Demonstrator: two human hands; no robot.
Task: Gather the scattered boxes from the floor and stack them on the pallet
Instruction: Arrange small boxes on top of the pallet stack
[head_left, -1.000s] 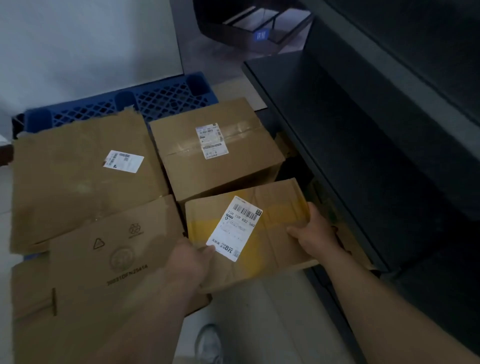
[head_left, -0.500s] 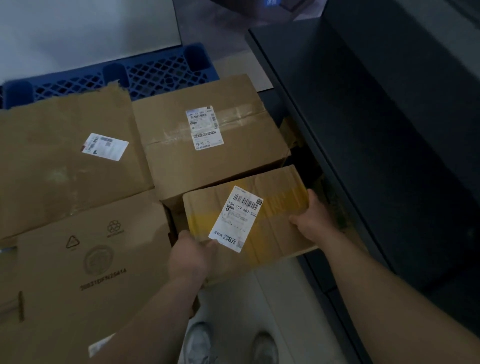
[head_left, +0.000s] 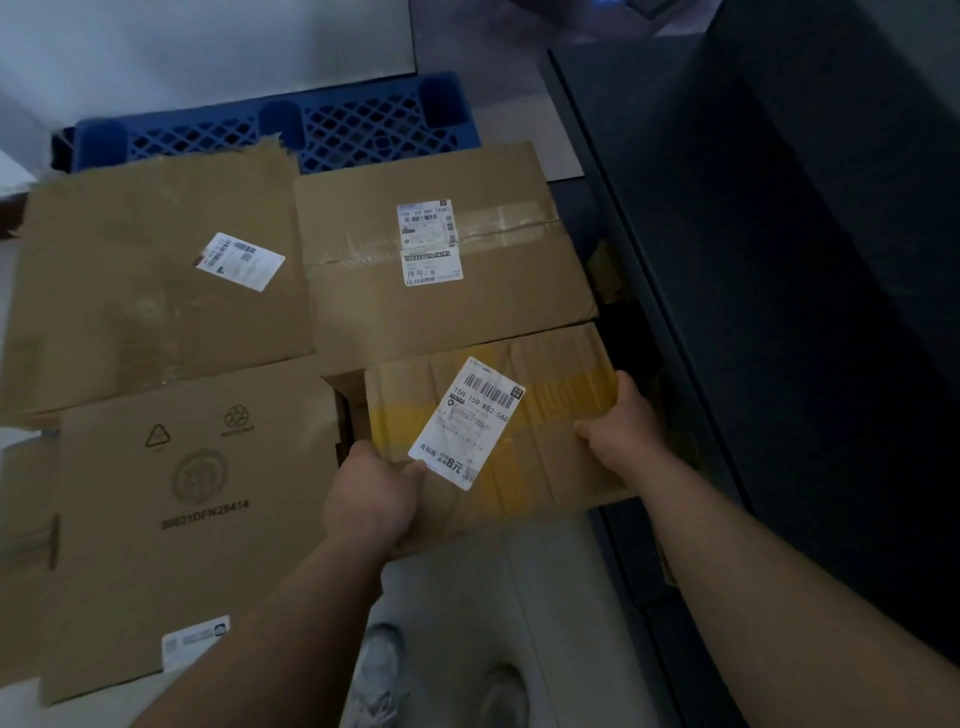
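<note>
Fingers (head_left: 631, 387) of the right hand (head_left: 623, 436) and the left hand (head_left: 371, 499) curl round opposite edges of a yellow-taped box (head_left: 550, 441) at centre right of the frame, just below a taller labelled box (head_left: 441, 322). A blue pallet (head_left: 363, 124) shows at upper centre, dark shelving (head_left: 779, 260) at right.

The blue pallet (head_left: 363, 130) is mostly hidden; the shoes (head_left: 382, 670) are blurred.

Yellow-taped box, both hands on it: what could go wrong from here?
1. The yellow-taped box looks creased and soft; held by the left hand at its near corner and the right hand at its right edge, it may buckle.
2. The right hand sits close to the dark shelf; knuckles could scrape.
3. Its near edge seems to overhang the floor; it might tip off.
</note>
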